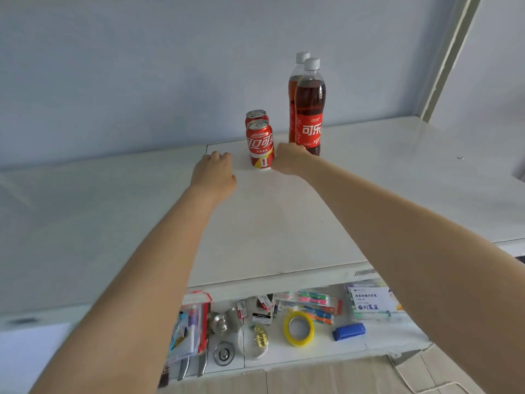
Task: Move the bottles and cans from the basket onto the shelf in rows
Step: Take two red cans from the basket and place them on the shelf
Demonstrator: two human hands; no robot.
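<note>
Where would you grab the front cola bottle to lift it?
Wrap the grip around the front bottle at its red label, where the body is straight and wide. Come from the right: the right hand and front can crowd its left, and the second bottle stands directly behind.

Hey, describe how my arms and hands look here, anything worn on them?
The left forearm and right forearm are bare, no sleeves in view. The left hand and right hand wear no gloves; no watch, bracelet or ring shows.
</note>
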